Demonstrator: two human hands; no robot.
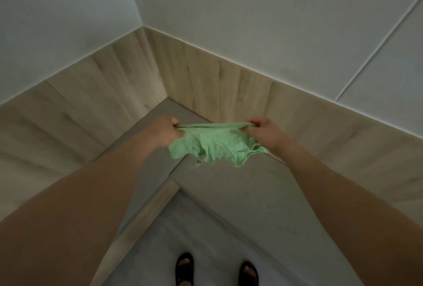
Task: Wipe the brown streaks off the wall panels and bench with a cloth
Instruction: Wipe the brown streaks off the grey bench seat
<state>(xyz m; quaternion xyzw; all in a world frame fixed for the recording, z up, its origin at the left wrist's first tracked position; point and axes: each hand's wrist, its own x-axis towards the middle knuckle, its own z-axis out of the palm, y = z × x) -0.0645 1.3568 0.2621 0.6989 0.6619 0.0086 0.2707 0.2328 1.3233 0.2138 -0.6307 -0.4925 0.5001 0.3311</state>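
Setting: We stood facing a corner where two runs of wood-look wall panels (109,93) met above a grey bench (251,194), with white wall (274,22) above them.
Cloth: The green cloth (217,144) hung in the air over the bench's inner corner. Its top edge was pulled taut between our hands and the rest drooped in crumples, apparently clear of the seat.
Left hand: Our left hand (168,133) was clenched on the cloth's left end, fingers curled round the bunched edge.
Right hand: Our right hand (263,133) pinched the right end, thumb and fingers closed on it.
Step in hand: By our reading, we were spreading the cloth out to ready it for wiping; it touched neither panel nor bench.
Streaks: In the dim light we could not tell brown streaks from the dark grain of the panels. A few faint specks showed on the seat to the right.
Doing it well: We judged it best to fold the cloth into a flat pad, not a wad, so that a clean face met the surface. We would take the panels from the top down before the bench, press into the corner seam, and turn to a fresh face once one was soiled.
Underfoot: Black sandals (184,267) on a pale floor (183,228).
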